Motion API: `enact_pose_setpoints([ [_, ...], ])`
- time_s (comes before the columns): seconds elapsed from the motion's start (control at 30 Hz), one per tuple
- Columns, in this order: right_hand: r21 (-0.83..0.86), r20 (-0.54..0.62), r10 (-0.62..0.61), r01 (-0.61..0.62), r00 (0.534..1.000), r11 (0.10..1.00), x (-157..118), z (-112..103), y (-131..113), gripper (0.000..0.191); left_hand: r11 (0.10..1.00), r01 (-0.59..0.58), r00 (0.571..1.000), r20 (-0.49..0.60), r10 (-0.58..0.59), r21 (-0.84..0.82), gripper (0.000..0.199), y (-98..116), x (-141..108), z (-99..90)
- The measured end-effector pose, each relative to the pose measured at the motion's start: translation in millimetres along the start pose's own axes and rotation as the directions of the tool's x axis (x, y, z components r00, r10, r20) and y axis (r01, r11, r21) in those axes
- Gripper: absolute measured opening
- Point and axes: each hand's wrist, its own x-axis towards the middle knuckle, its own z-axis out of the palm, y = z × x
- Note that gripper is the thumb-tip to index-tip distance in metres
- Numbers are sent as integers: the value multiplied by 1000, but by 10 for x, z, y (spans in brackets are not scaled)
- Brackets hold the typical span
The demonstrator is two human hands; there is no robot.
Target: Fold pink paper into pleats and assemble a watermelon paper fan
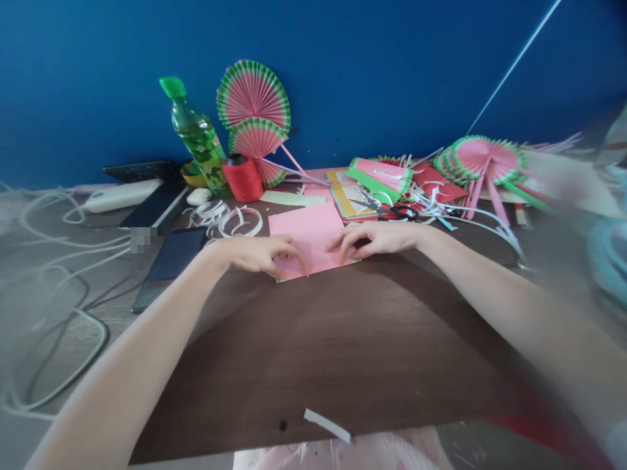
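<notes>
The left hand's (259,253) fingers are curled, thumb and forefinger bent toward each other, their tips at the near edge of a square pink paper sheet (311,225). The right hand's (379,237) fingers are bent and slightly spread, tips down near the sheet's right side. Whether either hand pinches the paper, I cannot tell. The sheet, showing green at its near corners, lies at the centre of the frame on a dark brown table (343,339).

Just left of the sheet are coiled white paper strips (240,222), with a dark smartphone (179,254) beyond the left wrist. To its right, black-handled scissors (404,212) lie among paper scraps, below a pleated pink-and-green paper piece (385,172).

Above centre stand a red thread spool (243,179), a tilted green-capped bottle (198,140) and round pleated fans (253,98) against a blue wall (343,65). More fans (490,160) lie at upper right; white cables (53,261) loop at far left. A loose white strip (327,425) lies at bottom centre.
</notes>
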Motion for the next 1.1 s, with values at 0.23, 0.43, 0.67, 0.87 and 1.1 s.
enact_pose_setpoints([
  [0.23, -114, -58, 163, -169, 985, 979, -11, 8, -18, 14, 995, 36, 999, -34, -33, 89, 33, 88, -24, 2],
  [0.43, -132, -21, 167, -168, 986, 977, 8, -15, -76, 7, 969, 176, 983, -76, -165, 174, 21, 290, -45, 16],
  [0.67, -120, -64, 225, -232, 972, 965, 13, -19, -250, 13, 968, 226, 969, -123, -213, 105, 23, 271, -44, 42],
  [0.87, -214, -186, 241, -278, 953, 936, 28, -12, -375, 17, 976, 208, 943, -277, -184, 62, 18, 214, -140, -73],
  [1.1, -330, -634, -13, -255, 773, 909, -74, -148, -536, 17, 983, 177, 682, -715, -155, -45, 22, 281, -310, -221],
])
